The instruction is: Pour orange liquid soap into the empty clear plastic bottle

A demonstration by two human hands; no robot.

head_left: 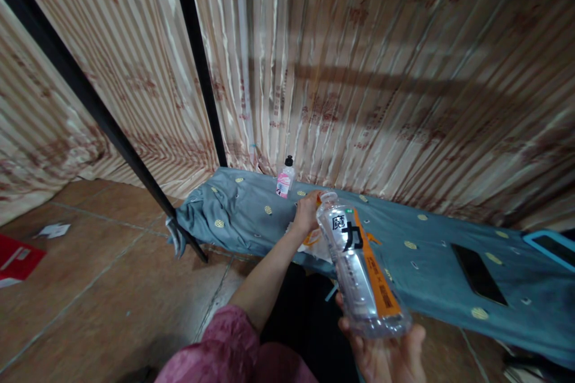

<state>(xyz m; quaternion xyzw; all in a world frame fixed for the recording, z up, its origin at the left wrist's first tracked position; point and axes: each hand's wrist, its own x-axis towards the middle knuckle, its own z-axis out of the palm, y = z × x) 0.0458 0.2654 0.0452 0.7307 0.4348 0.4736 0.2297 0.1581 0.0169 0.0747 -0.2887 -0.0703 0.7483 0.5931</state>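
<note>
A clear plastic drink bottle point(359, 275) with an orange label strip and large black characters is tilted in front of me, its neck pointing away. My right hand point(389, 356) grips it around the base from below. My left hand point(308, 213) is beside the neck, fingers curled and partly hidden behind the bottle. A small orange bit shows at those fingertips; I cannot make out what it is. Below the left hand, a white and orange plastic wrapper point(317, 246) lies on the blue-grey cloth, partly covered by the bottle.
A small bottle point(285, 178) with pink label and black cap stands on the cloth-covered bench point(247, 215). To the right lie a dark phone point(478, 274) and a blue-framed object point(550, 246). Black frame posts point(200, 63) rise at left. A red box point(20, 258) rests on the floor.
</note>
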